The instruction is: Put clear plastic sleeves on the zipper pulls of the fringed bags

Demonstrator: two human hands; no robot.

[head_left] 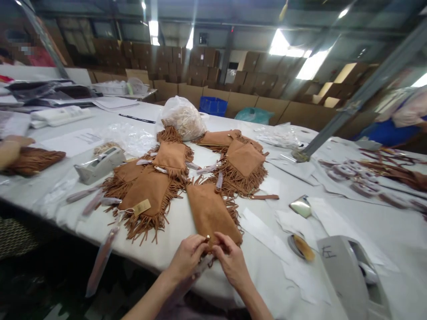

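Observation:
A brown fringed suede bag (213, 209) lies flat in front of me, its near end at my fingers. My left hand (187, 257) is closed in a pinch at that end, on a small shiny metal fitting (207, 238). Just beside it, my right hand (231, 260) has thumb and forefinger together at the bag's edge; what they grip is hidden. A plastic-wrapped strap (200, 268) hangs below and between the hands. To the left lies another fringed bag (147, 191) with a cream tag (142, 207). More such bags (245, 158) are piled beyond.
Grey tape dispensers stand at left (100, 165) and near right (350, 271), with a tape roll (300, 247) between bag and dispenser. A metal post (360, 93) rises at right. A filled plastic bag (183, 118) sits behind. Another person's hand (11, 151) is at far left.

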